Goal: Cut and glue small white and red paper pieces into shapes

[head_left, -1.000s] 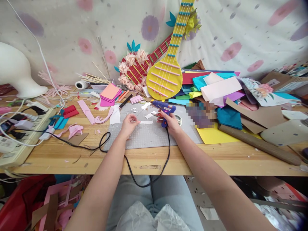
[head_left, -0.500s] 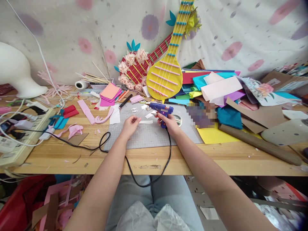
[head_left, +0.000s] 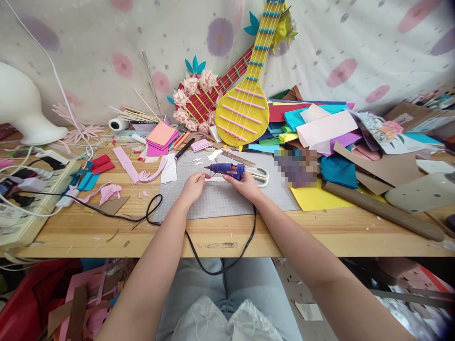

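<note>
My right hand (head_left: 248,185) is closed around a blue glue gun (head_left: 227,169), held nearly level over the mat with its nozzle pointing left. The nozzle tip is right beside the fingertips of my left hand (head_left: 194,187). Those fingertips are pinched together; whatever is between them is too small to make out. Below the gun, a white paper strip (head_left: 215,179) shows on the grey cutting mat (head_left: 216,206), partly covered by the gun and fingers. White-handled scissors (head_left: 262,177) lie beyond my right hand.
The gun's black cord (head_left: 253,232) loops over the table's front edge. A power strip (head_left: 39,208) stands at left. Behind the mat, a yellow lute-shaped craft (head_left: 242,116) leans beside a red one. Felt sheets (head_left: 327,128) pile up at right, near a brown stick (head_left: 384,211).
My right hand has lowered the glue gun and turned it more level, bringing the nozzle leftward and down to my left fingertips. A ruler and the scissors behind it now show more.
</note>
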Demonstrator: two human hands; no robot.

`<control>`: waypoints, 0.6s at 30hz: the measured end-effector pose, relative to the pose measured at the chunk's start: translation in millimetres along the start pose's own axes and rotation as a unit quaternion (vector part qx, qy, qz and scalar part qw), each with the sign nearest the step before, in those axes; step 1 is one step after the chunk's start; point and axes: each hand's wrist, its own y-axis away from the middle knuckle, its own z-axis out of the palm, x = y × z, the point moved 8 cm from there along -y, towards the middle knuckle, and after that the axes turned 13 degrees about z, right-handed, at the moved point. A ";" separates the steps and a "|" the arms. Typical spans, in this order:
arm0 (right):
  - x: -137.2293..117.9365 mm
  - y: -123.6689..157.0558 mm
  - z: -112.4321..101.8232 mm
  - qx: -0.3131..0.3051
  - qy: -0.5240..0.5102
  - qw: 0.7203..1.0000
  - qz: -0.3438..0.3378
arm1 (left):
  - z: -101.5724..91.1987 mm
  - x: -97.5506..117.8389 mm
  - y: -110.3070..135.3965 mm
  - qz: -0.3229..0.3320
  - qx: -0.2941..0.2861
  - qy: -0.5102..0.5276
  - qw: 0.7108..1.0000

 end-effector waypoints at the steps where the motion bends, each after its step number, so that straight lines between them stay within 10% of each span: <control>1: -0.2 0.0 -0.7 0.006 0.008 1.000 -0.005 | -0.2 -1.4 -0.4 0.002 -0.008 -0.031 0.999; 18: 5.2 -2.4 -0.3 -0.004 0.067 0.998 -0.010 | -5.6 -10.0 -3.4 0.003 -0.012 -0.134 0.991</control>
